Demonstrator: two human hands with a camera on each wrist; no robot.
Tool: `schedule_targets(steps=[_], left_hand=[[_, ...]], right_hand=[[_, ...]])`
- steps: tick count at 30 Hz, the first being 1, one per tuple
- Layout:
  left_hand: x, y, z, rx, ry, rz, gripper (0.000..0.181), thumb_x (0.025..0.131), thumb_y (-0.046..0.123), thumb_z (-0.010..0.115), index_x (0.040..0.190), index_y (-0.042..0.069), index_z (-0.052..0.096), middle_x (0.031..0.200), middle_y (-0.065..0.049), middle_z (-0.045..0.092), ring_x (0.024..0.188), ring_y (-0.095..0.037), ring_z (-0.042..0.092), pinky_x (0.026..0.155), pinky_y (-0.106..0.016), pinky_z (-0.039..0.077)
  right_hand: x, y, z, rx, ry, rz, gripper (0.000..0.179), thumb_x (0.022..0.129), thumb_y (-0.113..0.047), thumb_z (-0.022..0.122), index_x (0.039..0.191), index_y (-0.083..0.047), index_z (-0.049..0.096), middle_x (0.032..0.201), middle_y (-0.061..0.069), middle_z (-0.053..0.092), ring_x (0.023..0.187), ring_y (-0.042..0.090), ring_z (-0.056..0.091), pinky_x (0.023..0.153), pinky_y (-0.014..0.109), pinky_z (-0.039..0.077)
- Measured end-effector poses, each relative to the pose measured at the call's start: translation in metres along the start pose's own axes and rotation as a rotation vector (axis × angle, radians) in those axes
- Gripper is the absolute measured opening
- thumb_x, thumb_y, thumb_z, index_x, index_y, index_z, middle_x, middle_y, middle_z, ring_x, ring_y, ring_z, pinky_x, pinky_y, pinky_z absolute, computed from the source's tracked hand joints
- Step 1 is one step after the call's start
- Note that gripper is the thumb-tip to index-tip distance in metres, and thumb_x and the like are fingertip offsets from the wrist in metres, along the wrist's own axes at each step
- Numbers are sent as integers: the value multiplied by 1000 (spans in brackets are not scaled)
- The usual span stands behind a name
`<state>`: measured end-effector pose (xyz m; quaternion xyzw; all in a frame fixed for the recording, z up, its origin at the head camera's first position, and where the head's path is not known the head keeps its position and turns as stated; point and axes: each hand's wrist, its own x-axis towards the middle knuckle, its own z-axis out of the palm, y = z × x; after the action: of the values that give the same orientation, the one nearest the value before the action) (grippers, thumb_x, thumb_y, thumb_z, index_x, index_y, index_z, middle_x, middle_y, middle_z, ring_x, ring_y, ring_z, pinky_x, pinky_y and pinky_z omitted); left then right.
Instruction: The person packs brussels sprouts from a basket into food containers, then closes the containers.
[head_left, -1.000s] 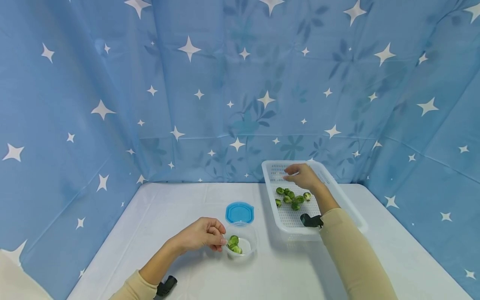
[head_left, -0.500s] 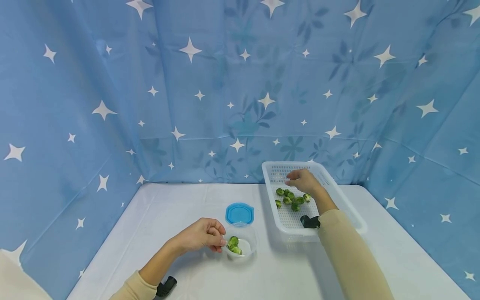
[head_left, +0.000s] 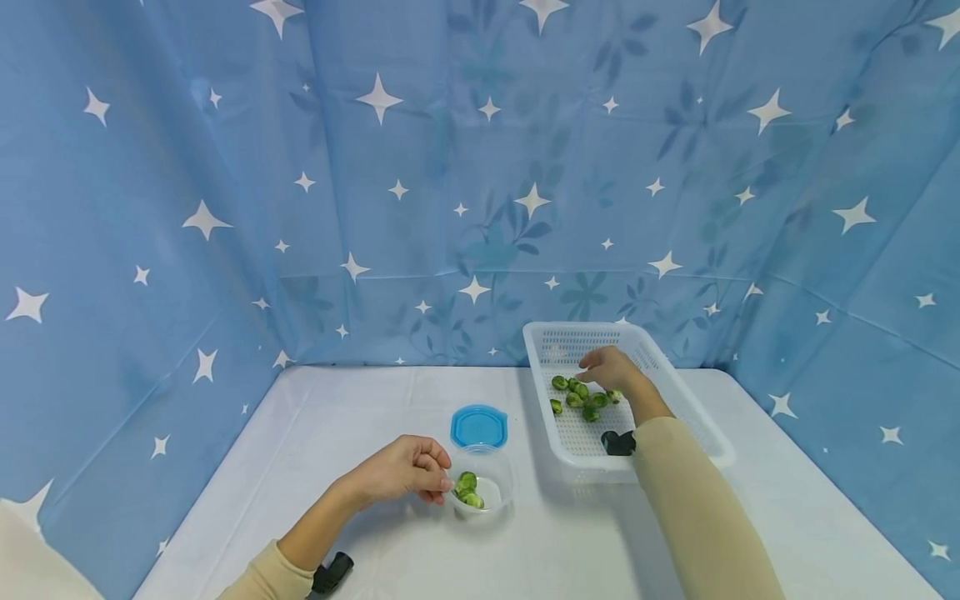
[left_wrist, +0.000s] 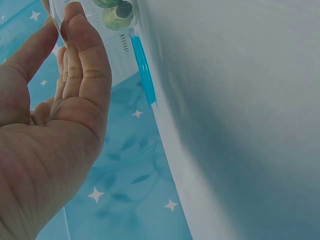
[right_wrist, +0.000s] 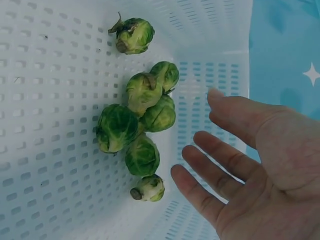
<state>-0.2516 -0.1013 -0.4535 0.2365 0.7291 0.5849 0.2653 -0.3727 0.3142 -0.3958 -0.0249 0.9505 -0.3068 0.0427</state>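
Note:
My left hand pinches the rim of a clear round plastic tub between thumb and fingertips. A few Brussels sprouts lie in the tub, on its left side. In the left wrist view the thumb and fingers sit on either side of the tub's wall. Over the white perforated basket reaches my right hand, fingers spread and holding nothing. Several Brussels sprouts are clustered on the basket floor, close to those fingertips in the right wrist view. The hand partly covers one sprout in the head view.
A blue lid lies on the white tabletop, just behind the tub. The basket stands at the table's back right. Blue curtains with white stars enclose the table at the back and sides.
My right hand has lowered and come slightly nearer, toward the sprouts in the basket. The left hand, tub and lid have stayed where they were.

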Motion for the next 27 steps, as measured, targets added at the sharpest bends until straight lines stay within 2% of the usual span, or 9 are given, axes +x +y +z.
schedule_targets(steps=[3, 10, 16, 19, 24, 27], left_hand=[[1, -1, 0, 1, -3, 4, 38, 97, 13, 75, 119, -13, 58, 90, -14, 75, 80, -22, 76, 77, -39, 65], [0, -1, 0, 4, -9, 4, 37, 97, 12, 75, 119, -13, 58, 91, -16, 75, 80, -21, 76, 78, -40, 65], [-1, 0, -1, 3, 1, 0, 39, 96, 13, 75, 119, -13, 58, 94, -22, 74, 80, -22, 76, 77, -38, 65], [-1, -1, -1, 2, 4, -5, 38, 96, 13, 75, 119, -13, 58, 94, -23, 74, 80, -22, 75, 76, -37, 64], [-1, 1, 0, 1, 6, -1, 37, 96, 12, 75, 118, -12, 58, 93, -22, 74, 79, -22, 75, 76, -37, 64], [-2, 2, 1, -1, 7, 1, 36, 96, 12, 75, 117, -12, 58, 93, -22, 74, 79, -22, 75, 76, -38, 64]], right_hand=[[0, 2, 0, -16, 3, 2, 42, 100, -16, 69, 135, 6, 63, 140, 30, 60, 125, 47, 60, 96, 55, 57], [2, 7, 1, -55, -31, 42, 41, 101, -16, 68, 136, 5, 64, 141, 29, 59, 119, 42, 64, 87, 48, 60], [7, 10, 2, -43, -39, 73, 42, 100, -14, 68, 138, 4, 63, 143, 27, 59, 122, 42, 63, 88, 48, 60], [7, 10, 3, -34, -38, 84, 41, 100, -13, 68, 137, 3, 64, 143, 27, 59, 118, 38, 64, 85, 46, 59], [3, 9, 4, -27, -46, 104, 41, 101, -12, 68, 138, 3, 63, 145, 26, 58, 104, 30, 64, 86, 49, 58], [4, 10, 3, -17, -62, 116, 41, 100, -12, 68, 138, 3, 63, 142, 26, 61, 74, 22, 59, 81, 49, 57]])
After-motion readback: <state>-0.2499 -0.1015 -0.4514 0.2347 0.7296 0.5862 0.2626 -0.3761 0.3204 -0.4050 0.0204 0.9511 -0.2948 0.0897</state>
